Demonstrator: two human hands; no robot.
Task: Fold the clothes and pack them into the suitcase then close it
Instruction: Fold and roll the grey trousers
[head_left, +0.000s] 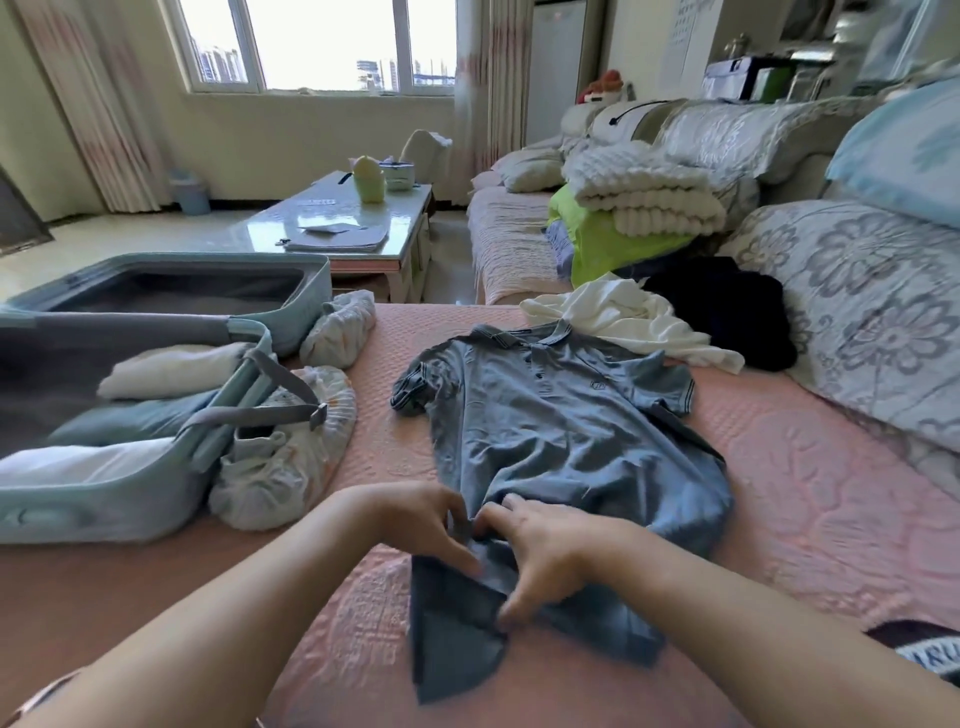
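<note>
My left hand (431, 519) and right hand (545, 556) met at the near hem of the blue polo shirt (561, 415), both pinched shut on its bunched cloth. The shirt lay face up on the pink bedspread (805, 519), collar away from me, with bare cover to its right. The open suitcase (104, 499), part filled, sat at the left edge, shoe bags (280, 467) between.

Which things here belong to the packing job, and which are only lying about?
Job: blue polo shirt, both hands (left, right), open suitcase, white garment, dark garment.

Lying about: coffee table, blanket stack, bin.
</note>
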